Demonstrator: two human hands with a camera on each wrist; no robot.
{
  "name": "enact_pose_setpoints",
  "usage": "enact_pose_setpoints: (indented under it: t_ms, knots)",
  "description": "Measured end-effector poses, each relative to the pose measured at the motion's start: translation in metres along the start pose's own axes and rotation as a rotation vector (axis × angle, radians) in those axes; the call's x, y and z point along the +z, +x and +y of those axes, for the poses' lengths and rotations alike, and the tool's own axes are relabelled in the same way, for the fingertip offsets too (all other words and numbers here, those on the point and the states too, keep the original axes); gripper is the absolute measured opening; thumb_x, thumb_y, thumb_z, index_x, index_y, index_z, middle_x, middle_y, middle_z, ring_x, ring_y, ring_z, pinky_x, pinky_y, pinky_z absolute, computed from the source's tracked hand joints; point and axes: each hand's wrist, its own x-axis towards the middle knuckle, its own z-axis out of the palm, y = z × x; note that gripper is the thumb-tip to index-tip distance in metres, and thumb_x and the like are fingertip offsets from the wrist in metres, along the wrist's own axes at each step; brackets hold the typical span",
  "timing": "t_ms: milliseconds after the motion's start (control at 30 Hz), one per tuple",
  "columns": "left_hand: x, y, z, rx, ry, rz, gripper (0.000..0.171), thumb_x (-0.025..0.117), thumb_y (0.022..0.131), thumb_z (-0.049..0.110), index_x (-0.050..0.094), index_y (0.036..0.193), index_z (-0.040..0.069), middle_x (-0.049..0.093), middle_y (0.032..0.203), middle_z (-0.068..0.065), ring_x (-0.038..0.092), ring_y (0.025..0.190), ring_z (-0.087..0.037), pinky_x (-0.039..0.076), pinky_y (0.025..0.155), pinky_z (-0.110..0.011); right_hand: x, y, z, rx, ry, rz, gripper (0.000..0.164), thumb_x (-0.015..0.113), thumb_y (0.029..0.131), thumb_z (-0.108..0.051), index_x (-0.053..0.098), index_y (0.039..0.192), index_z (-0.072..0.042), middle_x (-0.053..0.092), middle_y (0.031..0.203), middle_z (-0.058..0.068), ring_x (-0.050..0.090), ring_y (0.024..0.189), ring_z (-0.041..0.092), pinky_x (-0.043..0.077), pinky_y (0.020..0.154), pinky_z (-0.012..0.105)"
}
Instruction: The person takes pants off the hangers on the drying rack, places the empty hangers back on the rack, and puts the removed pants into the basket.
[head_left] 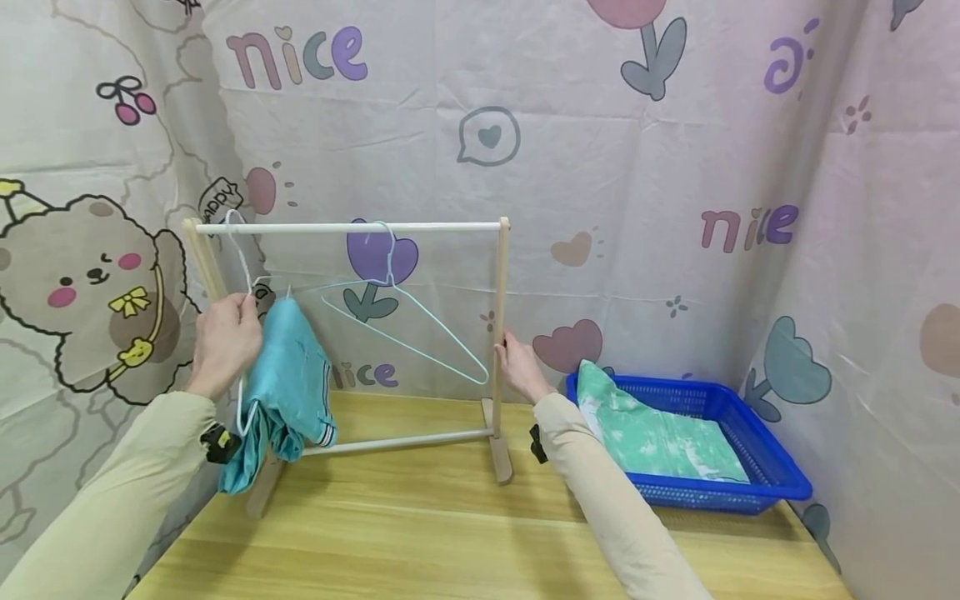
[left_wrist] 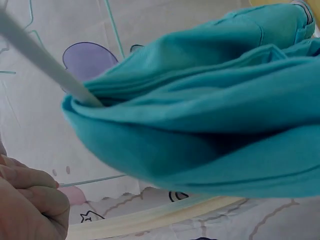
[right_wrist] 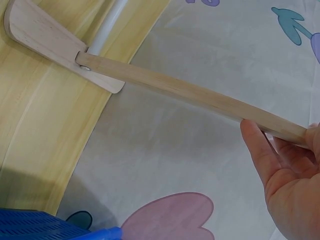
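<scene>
My left hand [head_left: 227, 342] grips a white clothes hanger [head_left: 244, 260] just below its hook, which loops over the left end of the rack's white rail [head_left: 315, 227]. Folded teal trousers [head_left: 291, 367] hang over the hanger's lower bar. Up close in the left wrist view, the trousers [left_wrist: 200, 120] drape around the white hanger [left_wrist: 55, 65], with curled fingers [left_wrist: 37, 192] at the lower left. With thumb and fingers, my right hand [head_left: 521, 365] holds the right wooden post [head_left: 501, 283] of the clothes rack. Between the posts hangs a thin mint hanger [head_left: 442, 321], bare.
A blue plastic basket [head_left: 780, 467] stands on the wooden table [head_left: 420, 533] at the right, holding a folded green and white cloth [head_left: 675, 442]. The rack's foot [head_left: 501, 462] and lower bar [head_left: 405, 441] are near the table's back edge. Printed curtains [head_left: 645, 167] surround the table.
</scene>
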Motion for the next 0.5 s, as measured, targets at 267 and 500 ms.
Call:
enact_pose_setpoints:
  t_ms: [267,500]
  knots:
    - [-0.005,0.000,0.008,0.008,-0.030,0.029,0.049,0.023,0.106,0.036,0.054,0.088,0.002,0.046,0.061,-0.008,0.043,0.053,-0.021,0.031,0.046,-0.033,-0.002,0.000,0.000,0.009,0.014,-0.002,0.019,0.044,0.105,-0.014,0.053,0.113,0.000,0.064,0.086,0.016,0.061,0.071,0.026,0.050,0.059,0.035]
    - [-0.010,-0.003,0.014,0.011,-0.048,0.026,0.048,0.024,0.107,0.037,0.053,0.088,0.003,0.045,0.060,-0.007,0.041,0.049,-0.020,0.032,0.043,-0.033,0.000,0.000,0.000,0.014,0.022,0.003,0.018,0.044,0.105,-0.013,0.053,0.112,0.001,0.061,0.083,0.014,0.061,0.073,0.026,0.052,0.064,0.036]
